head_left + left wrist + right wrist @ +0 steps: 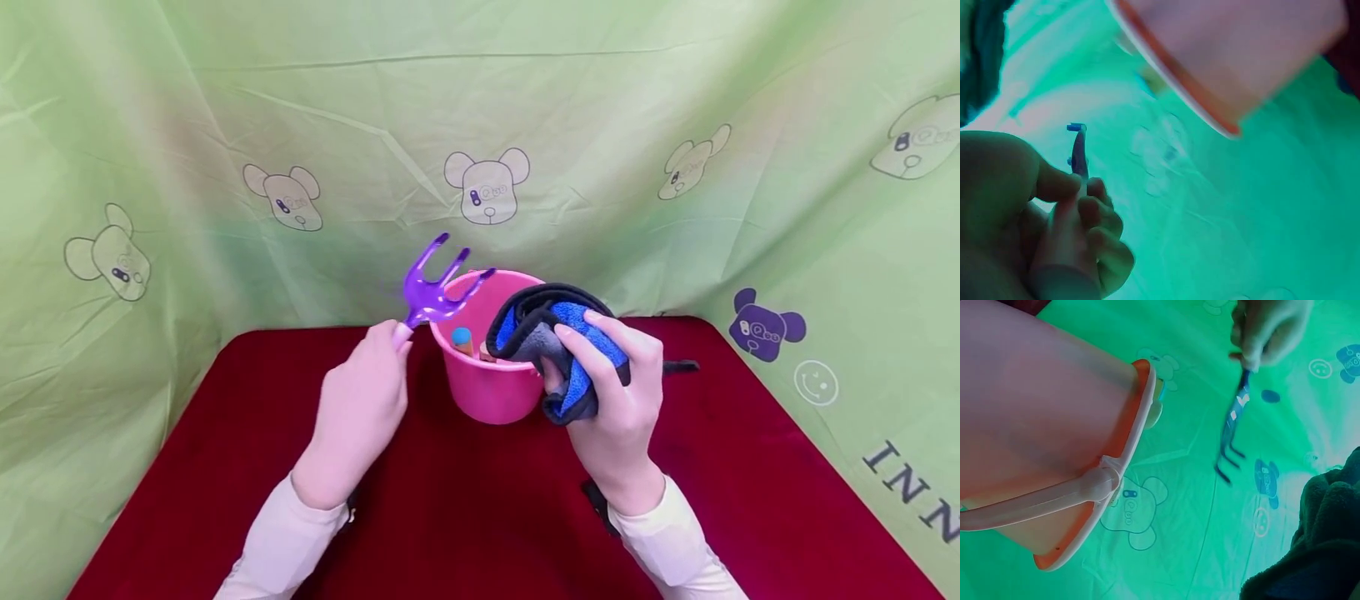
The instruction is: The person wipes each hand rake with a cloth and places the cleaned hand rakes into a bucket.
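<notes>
My left hand [363,408] grips the pale handle of a purple hand fork [429,293], a toy-like garden tool with three dark-tipped prongs. The prongs point up and away, beside the bucket's left rim in the head view. My right hand [626,408] holds a bunched blue and grey cloth [588,337] with black edging, at the bucket's right side. Between the hands stands a pink bucket [491,393]. Inside, a blue-topped piece [461,337] and a pale piece show near the rim; the cloth hides part of the opening. The right wrist view shows the bucket's handle [1041,503] hanging down.
A dark red cloth covers the table [480,517]. Behind and around it hangs a green curtain [360,108] printed with bear heads. A short dark strip [681,366] shows just right of my right hand; its kind is unclear.
</notes>
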### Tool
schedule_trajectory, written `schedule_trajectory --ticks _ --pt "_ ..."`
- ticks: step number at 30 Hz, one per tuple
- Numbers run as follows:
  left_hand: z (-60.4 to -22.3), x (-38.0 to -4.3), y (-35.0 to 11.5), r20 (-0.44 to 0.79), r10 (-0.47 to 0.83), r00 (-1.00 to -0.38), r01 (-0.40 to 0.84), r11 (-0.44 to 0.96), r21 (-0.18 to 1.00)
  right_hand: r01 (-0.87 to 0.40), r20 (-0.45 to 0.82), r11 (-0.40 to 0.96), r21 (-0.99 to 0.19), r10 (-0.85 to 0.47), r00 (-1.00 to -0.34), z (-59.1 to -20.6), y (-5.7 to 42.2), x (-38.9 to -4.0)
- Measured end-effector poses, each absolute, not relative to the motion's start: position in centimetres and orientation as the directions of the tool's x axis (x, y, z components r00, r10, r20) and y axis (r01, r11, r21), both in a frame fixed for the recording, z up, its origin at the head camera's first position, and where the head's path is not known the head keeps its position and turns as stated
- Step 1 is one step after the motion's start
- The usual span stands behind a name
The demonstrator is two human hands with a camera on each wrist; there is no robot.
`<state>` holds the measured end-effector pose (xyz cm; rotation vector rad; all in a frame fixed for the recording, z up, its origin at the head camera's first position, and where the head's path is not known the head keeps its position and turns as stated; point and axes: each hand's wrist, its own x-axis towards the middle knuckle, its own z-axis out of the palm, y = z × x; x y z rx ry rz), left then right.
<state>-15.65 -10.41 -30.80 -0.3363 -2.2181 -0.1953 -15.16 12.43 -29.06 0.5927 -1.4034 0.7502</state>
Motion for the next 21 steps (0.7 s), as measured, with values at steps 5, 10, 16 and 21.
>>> schedule_trajectory --ticks 5,10,16,21 --pt "-30.3 -14.9 -7.6 0.732 0.251 -0.634 0.372 0.928 0.004 -0.767 0.993 0.64 -0.049 0.116 0.034 -29.0 12.3 -15.2" --pt "-30.3 -14.2 -5.3 0.749 0.273 -0.604 0.425 0.905 0.013 -0.767 0.994 0.641 -0.032 0.102 0.043 -29.1 12.3 -15.3" --pt "-30.2 -13.8 -3.7 0.741 0.267 -0.616 0.483 0.871 0.088 -0.759 0.998 0.651 -0.001 0.053 0.044 -29.4 12.2 -15.3" --pt "-30.2 -13.7 -3.4 0.717 0.258 -0.648 0.52 0.837 0.169 -0.757 0.999 0.653 0.025 0.001 0.033 -29.7 12.1 -15.3"
